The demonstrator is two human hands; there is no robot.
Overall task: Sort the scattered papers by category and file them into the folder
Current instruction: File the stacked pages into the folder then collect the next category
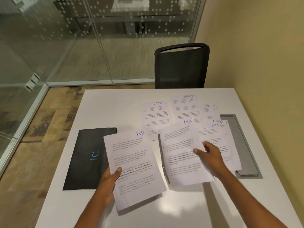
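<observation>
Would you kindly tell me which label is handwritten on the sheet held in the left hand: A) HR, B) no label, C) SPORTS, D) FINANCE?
A: the sheet gripped by the left hand bears a blue handwritten HR at its top right corner. The right hand pinches another sheet, also marked HR.

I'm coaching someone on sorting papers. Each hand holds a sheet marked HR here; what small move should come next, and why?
Probably lay the right HR sheet, pinched by the right hand, onto the left HR sheet gripped by the left hand, making one pile. Both carry the same label, while the SPORTS sheets lying on the table belong to another category.
</observation>
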